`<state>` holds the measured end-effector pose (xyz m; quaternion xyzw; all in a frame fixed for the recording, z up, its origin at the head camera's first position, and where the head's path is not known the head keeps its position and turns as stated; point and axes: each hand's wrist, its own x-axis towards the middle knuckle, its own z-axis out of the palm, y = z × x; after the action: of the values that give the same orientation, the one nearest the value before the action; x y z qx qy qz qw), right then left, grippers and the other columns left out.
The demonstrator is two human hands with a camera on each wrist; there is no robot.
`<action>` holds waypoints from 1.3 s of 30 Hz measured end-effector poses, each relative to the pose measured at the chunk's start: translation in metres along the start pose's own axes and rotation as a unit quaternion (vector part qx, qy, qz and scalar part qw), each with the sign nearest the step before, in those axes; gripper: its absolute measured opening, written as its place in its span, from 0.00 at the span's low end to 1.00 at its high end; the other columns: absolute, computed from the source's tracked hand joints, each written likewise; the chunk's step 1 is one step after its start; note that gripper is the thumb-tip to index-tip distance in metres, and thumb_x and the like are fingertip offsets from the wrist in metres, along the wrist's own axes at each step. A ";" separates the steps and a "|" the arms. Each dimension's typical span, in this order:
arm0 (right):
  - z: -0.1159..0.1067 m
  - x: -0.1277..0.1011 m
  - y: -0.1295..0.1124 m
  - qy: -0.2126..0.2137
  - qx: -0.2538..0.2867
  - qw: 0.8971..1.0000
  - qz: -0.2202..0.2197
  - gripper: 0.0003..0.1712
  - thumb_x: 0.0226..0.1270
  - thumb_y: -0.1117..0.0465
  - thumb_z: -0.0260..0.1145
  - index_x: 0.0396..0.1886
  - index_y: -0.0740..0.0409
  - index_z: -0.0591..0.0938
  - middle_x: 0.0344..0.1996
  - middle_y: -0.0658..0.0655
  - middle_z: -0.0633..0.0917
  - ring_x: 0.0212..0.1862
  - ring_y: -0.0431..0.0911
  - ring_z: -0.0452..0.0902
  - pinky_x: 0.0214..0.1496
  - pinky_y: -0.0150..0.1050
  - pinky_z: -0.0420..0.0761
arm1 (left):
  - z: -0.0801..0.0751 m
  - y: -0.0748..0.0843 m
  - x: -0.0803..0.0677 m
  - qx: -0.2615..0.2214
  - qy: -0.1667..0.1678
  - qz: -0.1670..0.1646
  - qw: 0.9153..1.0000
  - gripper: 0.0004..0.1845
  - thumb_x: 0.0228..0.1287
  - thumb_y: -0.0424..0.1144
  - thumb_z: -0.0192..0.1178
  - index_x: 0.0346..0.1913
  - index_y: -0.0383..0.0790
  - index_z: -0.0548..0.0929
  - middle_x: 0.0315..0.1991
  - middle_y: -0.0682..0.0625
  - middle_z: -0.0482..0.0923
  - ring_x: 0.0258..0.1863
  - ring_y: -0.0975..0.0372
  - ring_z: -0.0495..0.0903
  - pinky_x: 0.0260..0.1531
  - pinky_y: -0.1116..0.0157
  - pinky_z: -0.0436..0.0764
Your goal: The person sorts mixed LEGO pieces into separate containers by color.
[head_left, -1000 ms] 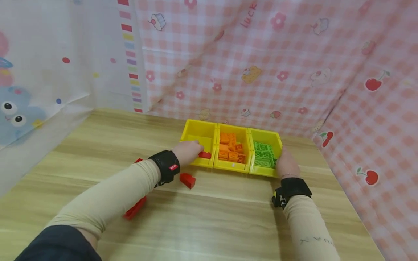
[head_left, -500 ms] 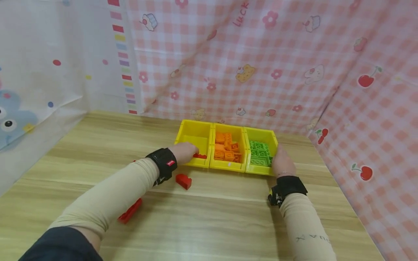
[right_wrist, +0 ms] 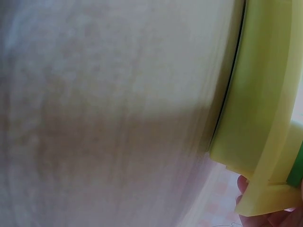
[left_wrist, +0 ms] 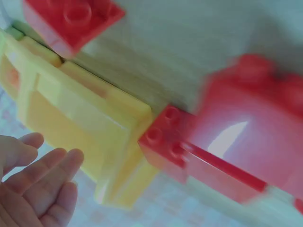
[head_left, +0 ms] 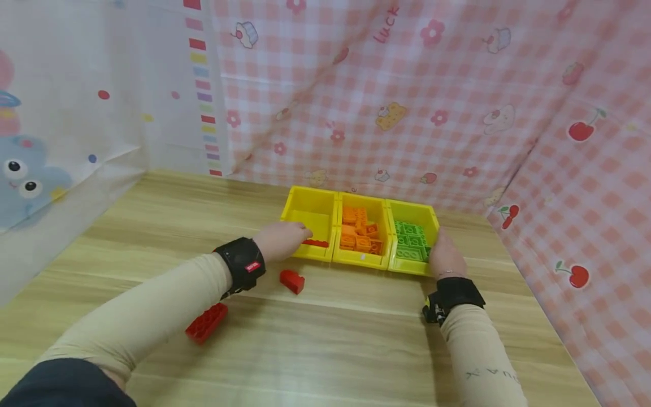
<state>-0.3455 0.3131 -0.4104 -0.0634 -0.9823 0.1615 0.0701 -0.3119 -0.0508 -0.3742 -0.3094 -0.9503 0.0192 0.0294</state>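
Observation:
Three yellow bins stand joined in a row. My left hand is over the near left edge of the left bin, fingers loosely extended and holding nothing, as the left wrist view shows. Inside that bin a red toy brick lies along the front wall. My right hand grips the outer side wall of the right bin, fingers curled round its edge in the right wrist view. Green bricks lie in that bin and orange bricks in the middle bin.
On the wooden table a small red brick lies before the left bin. A longer red brick lies beside my left forearm. Another red brick shows near the bin in the left wrist view. A checked cloth hangs behind.
My left hand has let go of the red brick in the left bin and drawn back to the left. The right hand stays on the right bin.

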 end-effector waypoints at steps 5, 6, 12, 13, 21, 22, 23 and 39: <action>-0.001 -0.003 -0.002 -0.009 -0.001 1.000 -0.005 0.28 0.74 0.65 0.30 0.72 0.67 0.47 0.64 0.72 0.62 0.62 0.64 0.61 0.58 0.58 0.64 | -0.009 -0.007 -0.059 -0.025 0.023 0.006 0.999 0.19 0.59 0.29 0.62 0.54 0.38 0.79 0.47 0.46 0.79 0.43 0.56 0.78 0.47 0.58 0.76; -0.001 -0.003 -0.001 -0.010 -0.001 1.000 -0.006 0.28 0.74 0.65 0.30 0.72 0.67 0.47 0.64 0.72 0.62 0.62 0.64 0.61 0.58 0.59 0.64 | -0.009 -0.009 -0.072 -0.030 0.023 0.002 0.999 0.20 0.57 0.29 0.63 0.54 0.39 0.79 0.46 0.46 0.79 0.42 0.57 0.78 0.46 0.59 0.76; -0.002 -0.002 0.003 -0.006 0.002 1.000 -0.010 0.28 0.73 0.65 0.32 0.71 0.68 0.48 0.61 0.73 0.64 0.59 0.66 0.64 0.55 0.60 0.66 | -0.001 -0.021 -0.136 -0.042 0.028 -0.039 0.998 0.16 0.53 0.34 0.68 0.46 0.40 0.82 0.34 0.50 0.78 0.27 0.61 0.76 0.33 0.62 0.79; -0.002 -0.002 0.004 -0.005 0.001 1.000 -0.011 0.28 0.73 0.65 0.33 0.71 0.68 0.49 0.60 0.73 0.65 0.58 0.66 0.65 0.54 0.60 0.66 | 0.002 -0.023 -0.145 -0.042 0.032 -0.045 0.998 0.14 0.53 0.35 0.68 0.45 0.40 0.82 0.32 0.50 0.77 0.26 0.61 0.75 0.31 0.62 0.79; -0.002 -0.002 0.000 -0.003 0.007 1.000 -0.008 0.27 0.73 0.66 0.34 0.70 0.68 0.51 0.56 0.73 0.68 0.54 0.65 0.68 0.52 0.60 0.68 | 0.023 -0.032 -0.192 -0.120 -0.025 -0.132 0.984 0.13 0.61 0.47 0.59 0.22 0.47 0.77 0.16 0.59 0.63 0.17 0.66 0.64 0.20 0.66 0.65; -0.002 -0.003 -0.001 -0.004 0.004 1.000 -0.006 0.27 0.73 0.66 0.34 0.70 0.67 0.50 0.56 0.73 0.68 0.54 0.65 0.68 0.52 0.60 0.68 | 0.025 -0.032 -0.194 -0.134 -0.033 -0.139 0.981 0.13 0.61 0.49 0.59 0.22 0.48 0.77 0.15 0.60 0.62 0.17 0.67 0.63 0.20 0.67 0.63; -0.002 -0.003 -0.001 -0.004 0.004 1.000 -0.005 0.27 0.73 0.65 0.34 0.70 0.67 0.51 0.56 0.73 0.68 0.54 0.65 0.68 0.52 0.60 0.68 | 0.026 -0.033 -0.196 -0.144 -0.037 -0.141 0.979 0.13 0.61 0.49 0.60 0.22 0.49 0.76 0.15 0.60 0.61 0.16 0.67 0.62 0.20 0.67 0.62; -0.001 -0.001 -0.002 0.013 0.019 1.000 -0.003 0.25 0.73 0.66 0.36 0.68 0.66 0.56 0.56 0.71 0.70 0.56 0.63 0.67 0.55 0.59 0.66 | 0.031 -0.019 -0.172 -0.179 -0.039 -0.138 0.973 0.08 0.55 0.45 0.66 0.33 0.46 0.81 0.19 0.58 0.68 0.19 0.66 0.67 0.20 0.67 0.66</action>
<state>-0.3441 0.3115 -0.4090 -0.0608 -0.9783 0.1793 0.0845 -0.1863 -0.1677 -0.4113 -0.1750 -0.9721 -0.1435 -0.0613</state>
